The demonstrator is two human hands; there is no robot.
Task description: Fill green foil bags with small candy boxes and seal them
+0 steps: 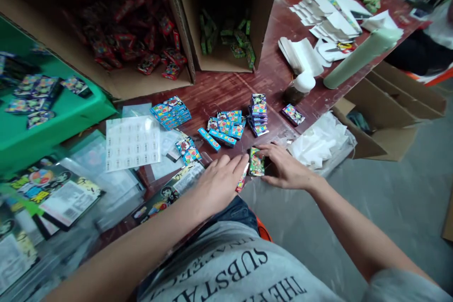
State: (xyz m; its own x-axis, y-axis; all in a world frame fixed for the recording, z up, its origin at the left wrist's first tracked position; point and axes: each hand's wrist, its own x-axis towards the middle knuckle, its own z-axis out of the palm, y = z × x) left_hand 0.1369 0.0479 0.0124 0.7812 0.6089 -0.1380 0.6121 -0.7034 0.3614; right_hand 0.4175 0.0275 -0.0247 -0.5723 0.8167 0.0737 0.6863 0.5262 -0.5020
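Note:
At the table's near edge my right hand [286,168] grips a small green printed box [256,162] between its thumb and fingers. Right beside it, my left hand [223,178] is closed over a small red printed box [242,178], most of which its fingers hide. Just beyond my hands lie a loose pile of small blue boxes [226,127] and an uneven stack of small purple boxes [259,111]. A neat stack of blue boxes [171,112] stands farther left, with a single blue box [188,150] nearer my left hand.
Open cartons at the back hold red boxes [173,63] and green boxes [240,40]. A sticker sheet [133,142] and printed bags [67,193] lie left. On the right are a lone purple box [293,114], a white-lidded jar [303,84], a pale green roll [361,59] and scissors [341,47].

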